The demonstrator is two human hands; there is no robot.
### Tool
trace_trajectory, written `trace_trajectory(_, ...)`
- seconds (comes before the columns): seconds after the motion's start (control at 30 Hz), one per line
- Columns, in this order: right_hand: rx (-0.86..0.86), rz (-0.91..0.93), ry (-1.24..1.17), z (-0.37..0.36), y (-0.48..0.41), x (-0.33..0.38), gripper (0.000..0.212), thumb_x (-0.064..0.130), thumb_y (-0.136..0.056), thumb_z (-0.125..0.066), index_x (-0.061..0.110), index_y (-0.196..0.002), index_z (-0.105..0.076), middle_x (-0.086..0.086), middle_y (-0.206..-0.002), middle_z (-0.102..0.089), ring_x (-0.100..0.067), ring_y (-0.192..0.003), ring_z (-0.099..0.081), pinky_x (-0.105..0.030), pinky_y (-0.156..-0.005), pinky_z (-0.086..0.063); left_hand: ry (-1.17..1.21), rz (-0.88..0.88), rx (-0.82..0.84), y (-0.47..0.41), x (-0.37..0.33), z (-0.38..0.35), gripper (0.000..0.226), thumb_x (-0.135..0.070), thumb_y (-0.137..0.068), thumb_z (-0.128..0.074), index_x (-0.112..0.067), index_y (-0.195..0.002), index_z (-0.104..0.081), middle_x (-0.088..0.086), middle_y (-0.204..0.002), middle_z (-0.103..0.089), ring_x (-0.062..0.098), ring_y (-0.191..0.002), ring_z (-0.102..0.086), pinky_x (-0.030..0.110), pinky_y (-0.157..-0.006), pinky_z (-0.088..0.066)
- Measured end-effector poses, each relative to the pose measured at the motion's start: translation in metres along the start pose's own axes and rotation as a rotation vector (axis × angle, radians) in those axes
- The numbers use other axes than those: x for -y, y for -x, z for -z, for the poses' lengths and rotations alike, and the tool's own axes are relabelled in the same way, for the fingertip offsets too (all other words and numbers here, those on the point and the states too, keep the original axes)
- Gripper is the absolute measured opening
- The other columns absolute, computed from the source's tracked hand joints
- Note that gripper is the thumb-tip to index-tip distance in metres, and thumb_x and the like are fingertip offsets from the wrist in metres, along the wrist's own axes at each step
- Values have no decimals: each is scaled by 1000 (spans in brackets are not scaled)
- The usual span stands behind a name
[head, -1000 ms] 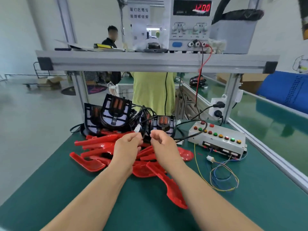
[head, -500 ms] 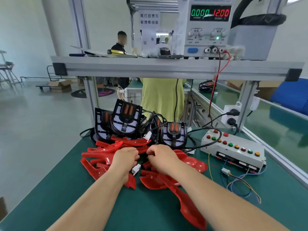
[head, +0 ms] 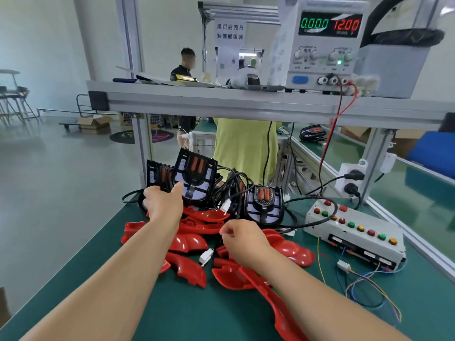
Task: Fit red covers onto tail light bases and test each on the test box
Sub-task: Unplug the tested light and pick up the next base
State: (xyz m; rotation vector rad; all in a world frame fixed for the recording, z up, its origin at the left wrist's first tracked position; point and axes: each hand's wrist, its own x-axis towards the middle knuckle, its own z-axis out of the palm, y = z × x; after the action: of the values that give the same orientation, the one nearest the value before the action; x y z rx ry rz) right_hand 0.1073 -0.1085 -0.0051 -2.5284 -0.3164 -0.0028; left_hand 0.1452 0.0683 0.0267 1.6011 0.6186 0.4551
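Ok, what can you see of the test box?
The test box is a long pale-grey, metal-looking case lying flat on the green mat, at the right. Red, green and amber buttons dot its top; dark slots line its front. A black cable crosses its left end.

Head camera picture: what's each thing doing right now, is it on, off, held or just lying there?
Grey bench power supply: on, showing 0.000 and 12.00.
Red plastic covers: loose, in a pile.
Black tail light bases: standing, uncovered.
White plug connector: unplugged, lying on covers.
Left hand: at a base; grip unclear.
Right hand: curled above covers; grip unclear.
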Motion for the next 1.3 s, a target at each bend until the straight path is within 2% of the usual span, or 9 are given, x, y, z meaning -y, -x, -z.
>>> trace_trajectory(0.07, 2, -6, -13, -1, 0, 0, 32, 11, -92, -38, 14, -103, -68, -5, -87, -70, -27, -82, -66, -45, -74, -59, -14, 106, 82, -5, -2, -4, 74, -48, -92, -61, -3, -143, -35, 22, -135, -54, 40, -118, -59, 46, -91, -51)
trace_trajectory(0.2, -19, -13, -66, -1, -1, -1, 31, 12, -94, -41, 17, -104, -70, -1, -92, -70, -24, -79, -67, -41, -73, -60, -66, 64, 97, -12, -1, -8, 26, -29, -99, -57, -4, -104, -54, 23, -104, -69, 22, -56, -57, 29, -55, -43)
trace_trajectory(0.37, -62, -40, -154, 1, -9, -6, 28, 16, -97, -44, 22, -109, -68, 10, -91, -61, -8, -60, -59, -16, -50, -48, 38, 40, 104, -16, 3, -6, 32, -9, -101, -44, -5, -132, -54, 11, -81, -64, 16, -66, -63, 26, -57, -49)
trace_trajectory(0.5, -114, -98, -305, 3, -14, -7, 37, 19, -96, -49, 18, -132, -57, 2, -122, -62, -10, -96, -57, -21, -78, -45, 120, 65, 81, -16, 4, -3, 36, -15, -103, -42, -2, -136, -48, 11, -77, -67, 16, -62, -63, 28, -62, -51)
trace_trajectory(0.6, -122, -129, -422, 2, -17, -5, 43, 24, -96, -50, 18, -138, -50, 7, -114, -59, -3, -89, -55, -17, -69, -42, 279, 138, 114, -14, 3, 0, 31, -14, -103, -43, -5, -132, -48, 11, -79, -65, 16, -63, -63, 28, -67, -55)
trace_trajectory(0.93, -68, -50, -1034, -8, -22, 21, 74, 60, -83, -65, 17, -140, -48, 5, -124, -62, -11, -111, -61, -43, -109, -45, 678, 110, 435, 68, 2, -13, 12, 5, -97, -42, -1, -94, -53, 18, -83, -63, 20, -62, -71, 27, -57, -59)
trace_trajectory(1.0, -64, -10, -1220, -1, -20, 23, 56, 59, -85, -65, 22, -127, -59, -2, -124, -68, -16, -109, -65, -39, -104, -48, 668, 104, 514, 86, 2, -17, 11, 2, -98, -45, -1, -95, -56, 8, -73, -68, 14, -60, -69, 26, -57, -58)
trace_trajectory(1.17, -132, -90, -1418, 23, -8, 13, 83, 69, -74, -67, 7, -130, -60, -20, -125, -66, -30, -107, -66, -42, -99, -49, 451, 25, 691, 113, -1, -19, 7, -16, -100, -54, -12, -98, -60, 1, -82, -73, 9, -72, -69, 25, -66, -56)
trace_trajectory(1.3, -146, 81, -1594, 45, 3, -7, 49, 46, -91, -53, 11, -121, -68, -16, -125, -67, -28, -114, -65, -39, -99, -51, 137, 25, 793, 107, 4, -11, 53, -60, -97, -41, -15, -110, -67, -3, -97, -78, 16, -99, -69, 32, -81, -53)
